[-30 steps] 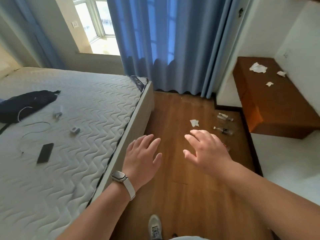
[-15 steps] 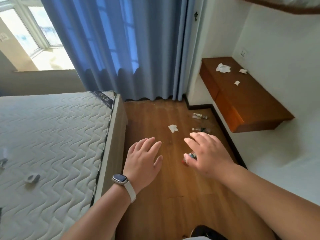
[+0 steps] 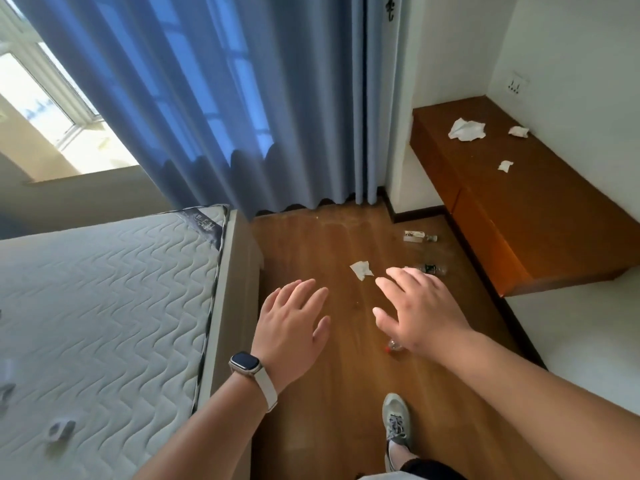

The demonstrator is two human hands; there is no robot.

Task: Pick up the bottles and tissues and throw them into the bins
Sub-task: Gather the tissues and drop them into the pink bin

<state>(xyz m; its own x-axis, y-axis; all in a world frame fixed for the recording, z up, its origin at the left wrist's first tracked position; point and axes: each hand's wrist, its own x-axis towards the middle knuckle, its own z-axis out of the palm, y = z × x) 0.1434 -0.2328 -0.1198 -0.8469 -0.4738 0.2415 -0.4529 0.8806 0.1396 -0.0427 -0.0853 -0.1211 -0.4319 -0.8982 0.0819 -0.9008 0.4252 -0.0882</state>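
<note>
Our left hand (image 3: 291, 327) and right hand (image 3: 419, 313) hover spread and empty; having stepped closer, we now have a floor bottle (image 3: 394, 346) beneath the right palm and the tissue (image 3: 361, 270) just beyond, likely within reach.

Floor (image 3: 311, 244) lane open btwn bed (image 3: 104, 289) L, cabinet (image 3: 519, 216) R; curtain (image 3: 242, 98) ahead; tissue (image 3: 361, 270) mid-lane.

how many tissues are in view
4. Three are on the cabinet: a big tissue, a small tissue by the wall, and a third tissue nearer the camera. The fourth tissue lies on the floor. More may lie out of view.
</note>
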